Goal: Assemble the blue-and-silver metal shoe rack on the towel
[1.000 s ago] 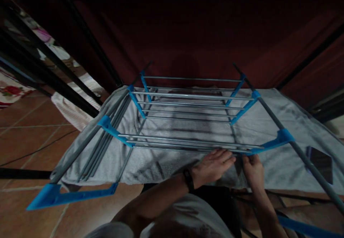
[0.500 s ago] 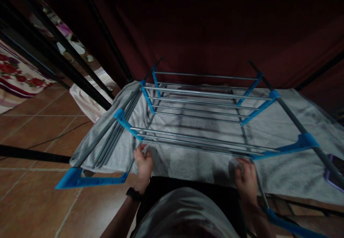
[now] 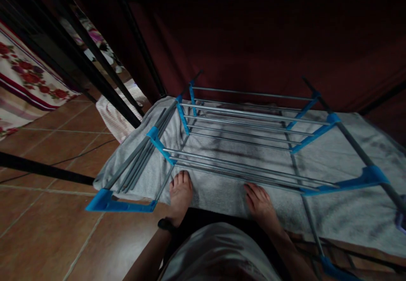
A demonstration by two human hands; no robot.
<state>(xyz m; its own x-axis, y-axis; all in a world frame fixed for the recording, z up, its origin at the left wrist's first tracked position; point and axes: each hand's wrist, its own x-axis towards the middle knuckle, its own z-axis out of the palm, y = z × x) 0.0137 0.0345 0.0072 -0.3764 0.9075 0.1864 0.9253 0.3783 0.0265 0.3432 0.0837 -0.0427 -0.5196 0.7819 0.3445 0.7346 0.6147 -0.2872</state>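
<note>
My left hand (image 3: 180,192) lies palm down on the grey blanket (image 3: 218,196), fingers stretched out and nothing in it. Just in front of its fingertips is the lower bar of a rack of grey metal tubes with blue plastic brackets (image 3: 374,174). My right hand (image 3: 259,202) also rests flat on the blanket near the front bars, fingers extended and holding nothing. The rack stands partly assembled on the blanket, with several crossbars between its two side frames. Several loose grey tubes (image 3: 142,158) lie together by its left side.
A dark red panel (image 3: 253,39) rises behind the rack. Black metal bars (image 3: 104,90) slant across the left, above the tiled floor (image 3: 47,226). A flowered cloth (image 3: 31,78) hangs at far left. A purple-edged object (image 3: 400,221) sits at the right edge.
My right hand has moved left along the blanket, away from the rack's right side tube. My left hand has turned from loosely curled to flat. The view has shifted slightly left.
</note>
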